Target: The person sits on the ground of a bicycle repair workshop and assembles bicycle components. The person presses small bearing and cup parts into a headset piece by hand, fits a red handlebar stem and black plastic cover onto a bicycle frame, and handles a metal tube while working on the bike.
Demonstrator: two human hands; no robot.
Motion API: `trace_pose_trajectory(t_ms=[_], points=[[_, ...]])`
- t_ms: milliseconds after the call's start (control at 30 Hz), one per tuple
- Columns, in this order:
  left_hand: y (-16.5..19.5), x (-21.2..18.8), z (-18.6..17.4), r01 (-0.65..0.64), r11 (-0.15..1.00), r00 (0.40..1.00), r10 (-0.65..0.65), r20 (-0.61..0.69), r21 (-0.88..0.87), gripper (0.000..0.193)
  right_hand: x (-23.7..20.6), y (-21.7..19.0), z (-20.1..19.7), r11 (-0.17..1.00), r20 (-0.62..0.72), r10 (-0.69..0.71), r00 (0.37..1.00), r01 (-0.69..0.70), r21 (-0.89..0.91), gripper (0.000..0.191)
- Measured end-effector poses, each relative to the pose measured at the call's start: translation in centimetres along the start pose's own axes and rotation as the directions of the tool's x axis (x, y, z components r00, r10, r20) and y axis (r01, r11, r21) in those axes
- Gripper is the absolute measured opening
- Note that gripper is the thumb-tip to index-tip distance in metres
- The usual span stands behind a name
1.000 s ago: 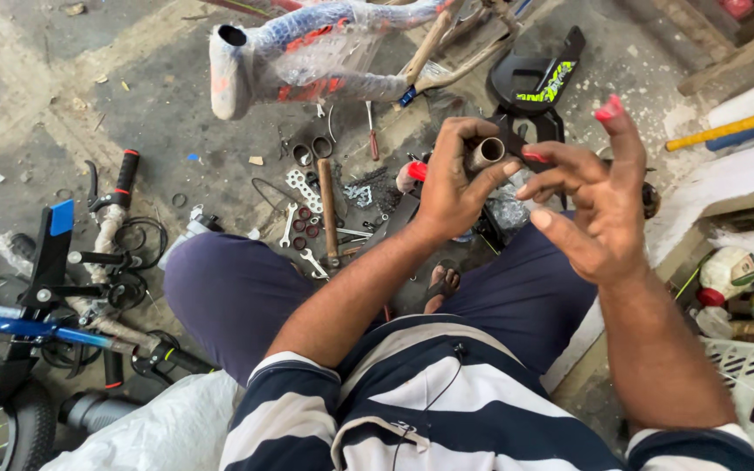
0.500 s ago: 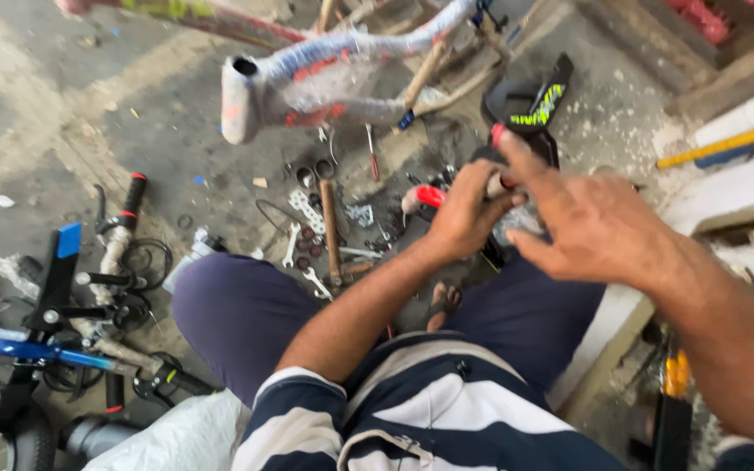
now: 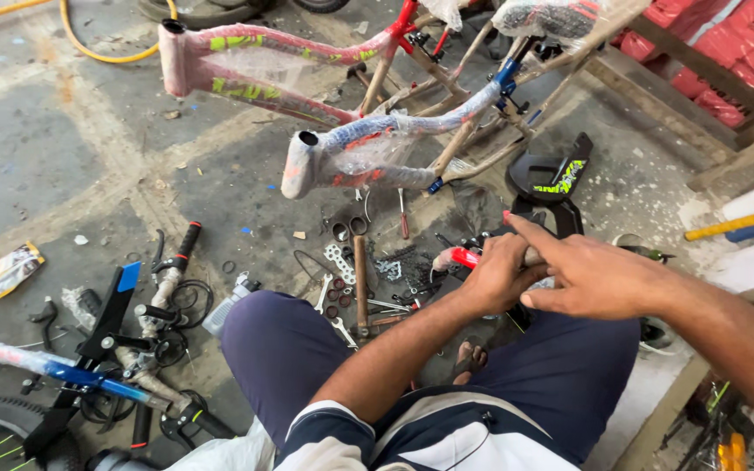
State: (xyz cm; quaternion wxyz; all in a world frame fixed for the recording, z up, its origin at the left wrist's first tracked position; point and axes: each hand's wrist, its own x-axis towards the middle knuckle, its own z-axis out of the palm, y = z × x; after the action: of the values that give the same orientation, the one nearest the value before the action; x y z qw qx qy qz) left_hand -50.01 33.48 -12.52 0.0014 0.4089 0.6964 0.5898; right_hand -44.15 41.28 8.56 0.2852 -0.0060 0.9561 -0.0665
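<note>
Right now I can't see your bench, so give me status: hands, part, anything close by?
Left hand closed on a small cylindrical part. Right hand over it, forefinger extended. Red-handled tool beside left hand; wrenches on floor below.

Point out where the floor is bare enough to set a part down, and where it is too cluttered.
Bare concrete lies left of the pink frame, above the flattened wrapper, and between the two wrapped frames. It is crowded ahead of the knees, where wrenches and rings lie beside the left hand, and around the handlebar.

Hands point(image 3: 569, 275) now lower, together.
</note>
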Motion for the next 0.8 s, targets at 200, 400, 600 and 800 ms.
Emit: trace_pose_trajectory(t_ms=[200, 400, 600, 800], points=[[-1.0, 0.3, -3.3, -0.237, 0.971, 0.925, 0.220, 0.309, 0.017, 0.044, -0.5, -0.1, -0.8, 0.999, 0.010, 0.033, 0.999, -0.033, -0.009, 0.119], [0.4, 0.1, -5.4, -0.184, 0.964, 0.935, 0.110, 0.338, 0.194, 0.040, -2.0, -1.5, 0.2, 0.999, -0.060, 0.014, 0.998, -0.016, -0.031, 0.120], [2.5, -0.1, -4.8, -0.265, 0.935, 0.963, 0.269, 0.017, 0.237, 0.046, -4.5, -1.8, 0.0, 0.995, -0.139, 0.097, 0.985, -0.096, 0.016, 0.114], [3.1, -0.8, -3.8, -0.308, 0.874, 0.903, 0.393, -0.174, 0.377, 0.050, -6.0, -2.9, 1.6, 0.998, -0.304, 0.047, 0.951, -0.055, -0.017, 0.110]])
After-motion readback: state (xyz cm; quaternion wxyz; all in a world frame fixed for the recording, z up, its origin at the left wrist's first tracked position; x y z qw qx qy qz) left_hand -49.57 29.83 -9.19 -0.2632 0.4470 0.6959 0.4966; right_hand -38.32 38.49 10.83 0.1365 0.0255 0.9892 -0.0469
